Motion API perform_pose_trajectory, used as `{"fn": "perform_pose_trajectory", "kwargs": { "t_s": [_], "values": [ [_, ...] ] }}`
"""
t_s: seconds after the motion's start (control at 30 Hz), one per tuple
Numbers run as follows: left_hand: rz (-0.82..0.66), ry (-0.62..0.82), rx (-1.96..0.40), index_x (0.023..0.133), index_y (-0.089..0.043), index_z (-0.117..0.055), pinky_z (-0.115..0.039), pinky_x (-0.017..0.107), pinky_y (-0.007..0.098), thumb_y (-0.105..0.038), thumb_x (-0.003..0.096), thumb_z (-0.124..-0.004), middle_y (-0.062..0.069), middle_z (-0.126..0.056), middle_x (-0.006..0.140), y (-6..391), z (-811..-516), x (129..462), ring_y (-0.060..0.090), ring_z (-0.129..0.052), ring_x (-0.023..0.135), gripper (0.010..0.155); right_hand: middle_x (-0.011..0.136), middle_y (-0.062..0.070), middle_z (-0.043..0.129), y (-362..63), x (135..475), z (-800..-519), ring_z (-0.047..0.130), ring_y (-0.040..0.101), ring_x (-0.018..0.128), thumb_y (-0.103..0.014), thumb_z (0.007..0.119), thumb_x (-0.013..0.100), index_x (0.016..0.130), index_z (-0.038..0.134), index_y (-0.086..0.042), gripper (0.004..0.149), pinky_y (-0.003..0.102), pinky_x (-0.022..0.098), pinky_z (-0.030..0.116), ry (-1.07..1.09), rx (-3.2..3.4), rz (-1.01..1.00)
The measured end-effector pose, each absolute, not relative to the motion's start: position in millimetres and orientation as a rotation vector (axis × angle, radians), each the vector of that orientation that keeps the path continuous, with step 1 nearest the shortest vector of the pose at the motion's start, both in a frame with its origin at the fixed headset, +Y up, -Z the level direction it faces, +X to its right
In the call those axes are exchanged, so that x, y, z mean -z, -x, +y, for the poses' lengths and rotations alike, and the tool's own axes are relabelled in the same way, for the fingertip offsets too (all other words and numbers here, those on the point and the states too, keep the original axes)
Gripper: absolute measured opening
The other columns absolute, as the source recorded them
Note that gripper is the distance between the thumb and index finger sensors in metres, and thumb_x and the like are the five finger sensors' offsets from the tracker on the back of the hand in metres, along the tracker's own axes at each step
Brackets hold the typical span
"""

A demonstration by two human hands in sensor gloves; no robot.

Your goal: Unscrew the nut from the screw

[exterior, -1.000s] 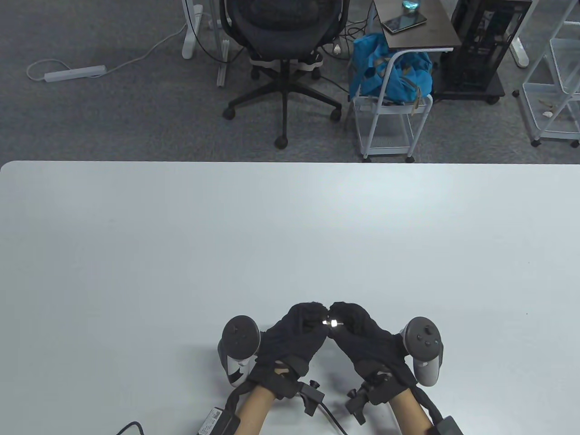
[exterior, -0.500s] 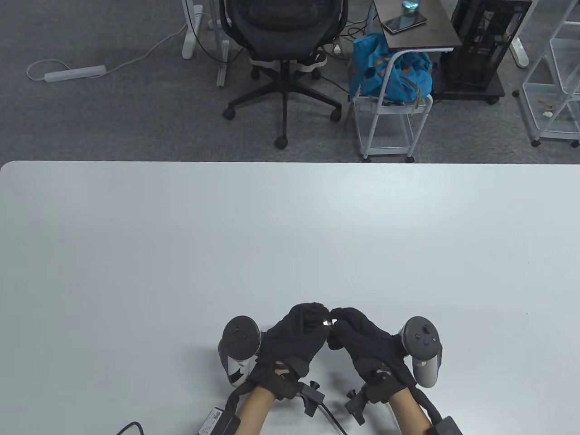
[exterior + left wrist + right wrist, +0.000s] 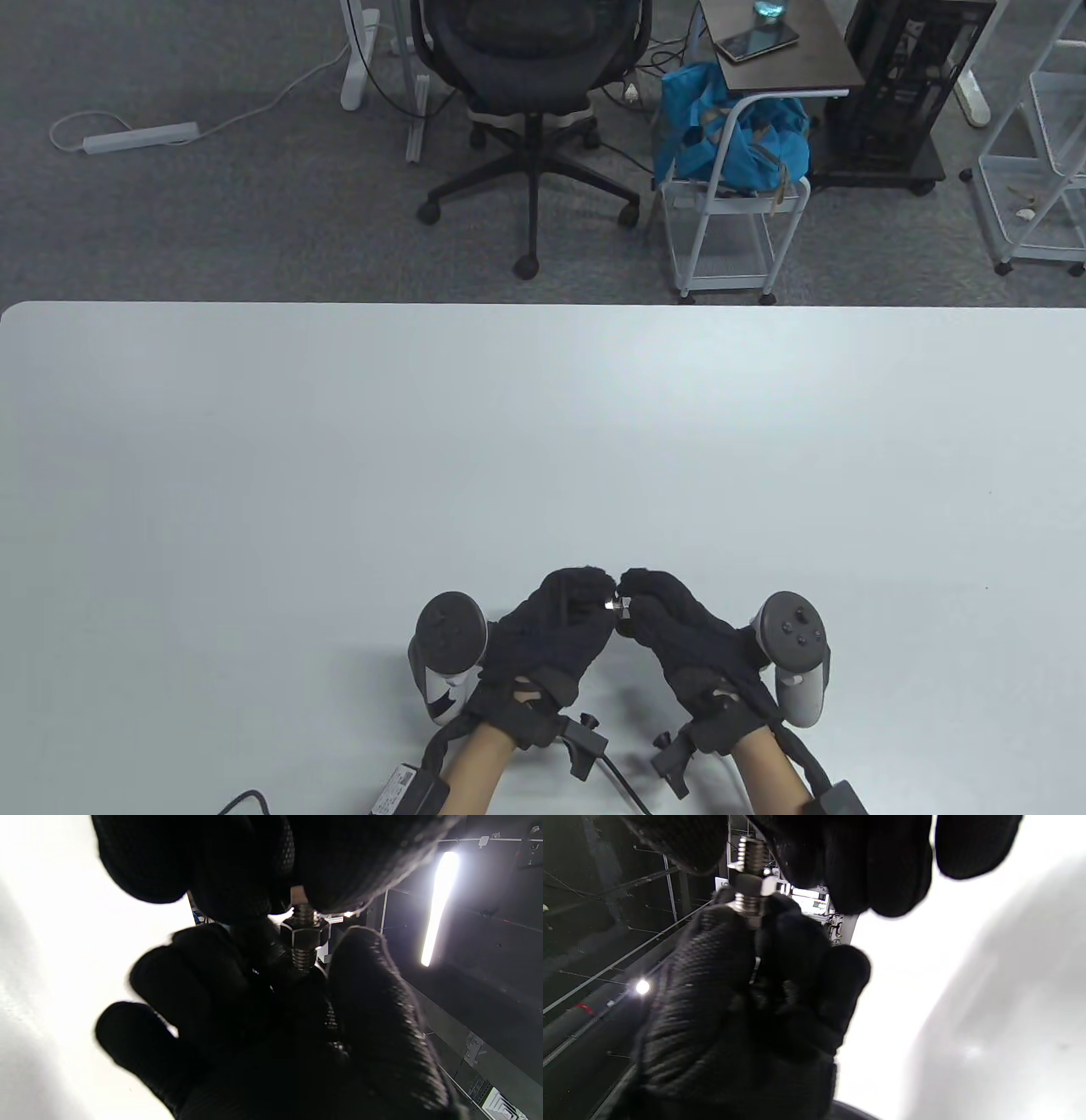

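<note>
A small metal screw (image 3: 616,605) with a hex nut (image 3: 304,934) on its thread is held above the table's front edge, between both gloved hands. My left hand (image 3: 596,597) pinches one end of the screw. My right hand (image 3: 638,597) pinches the other end. In the left wrist view the nut sits bare on the thread between the two sets of fingertips, closer to my left fingers (image 3: 339,878). In the right wrist view the nut (image 3: 751,885) sits just below my right fingertips (image 3: 818,861), and the thread (image 3: 750,853) runs up between them.
The white table (image 3: 543,441) stretches ahead of my hands. A cable and a small box (image 3: 399,785) lie at the front edge by my left wrist. An office chair (image 3: 530,93) and a wire cart (image 3: 730,229) stand beyond the far edge.
My right hand has rolled slightly at the wrist and its fingers have closed further over the screw, so less metal shows. My left hand has stayed still.
</note>
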State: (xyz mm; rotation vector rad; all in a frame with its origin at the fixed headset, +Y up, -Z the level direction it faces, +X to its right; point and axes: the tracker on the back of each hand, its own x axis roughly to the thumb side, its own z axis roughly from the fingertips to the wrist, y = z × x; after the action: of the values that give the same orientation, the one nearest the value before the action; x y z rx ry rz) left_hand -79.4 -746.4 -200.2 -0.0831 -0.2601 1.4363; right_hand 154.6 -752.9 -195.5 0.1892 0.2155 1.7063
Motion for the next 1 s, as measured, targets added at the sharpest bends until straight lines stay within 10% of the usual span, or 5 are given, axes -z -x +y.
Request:
{"fn": "perform_pose_trajectory", "kwargs": {
  "t_s": [0.53,0.67,1.0],
  "values": [
    [-0.253,0.086,-1.439,0.091,-0.026,-0.079,-0.084,0.054,0.054,-0.034,0.0458,-0.09,0.011,-0.09,0.085,79.5,-746.6,199.9,0.024,-0.098,0.06,0.047,0.103,0.02,0.067,-153.2,194.9,-743.7,0.075,0.045,0.085,-0.037,0.075,0.057,0.107,0.061,-0.017,0.056,0.066,0.062,0.064,-0.279,-1.648,0.154],
    [-0.263,0.086,-1.431,0.091,-0.026,-0.079,-0.084,0.054,0.054,-0.034,0.0457,-0.09,0.011,-0.09,0.085,77.7,-746.2,199.5,0.024,-0.098,0.06,0.047,0.092,0.026,0.079,-155.0,194.3,-752.6,0.084,0.05,0.073,-0.053,0.065,0.058,0.103,0.068,-0.005,0.066,0.068,0.056,0.067,-0.174,-1.714,0.218],
    [-0.254,0.086,-1.445,0.091,-0.026,-0.078,-0.083,0.054,0.054,-0.034,0.0461,-0.089,0.011,-0.09,0.086,78.3,-746.6,199.5,0.024,-0.098,0.06,0.047,0.083,0.014,0.085,-153.1,196.3,-743.1,0.091,0.037,0.065,-0.037,0.076,0.056,0.101,0.066,-0.008,0.055,0.062,0.056,0.074,-0.277,-1.71,0.163]
  ]
}}
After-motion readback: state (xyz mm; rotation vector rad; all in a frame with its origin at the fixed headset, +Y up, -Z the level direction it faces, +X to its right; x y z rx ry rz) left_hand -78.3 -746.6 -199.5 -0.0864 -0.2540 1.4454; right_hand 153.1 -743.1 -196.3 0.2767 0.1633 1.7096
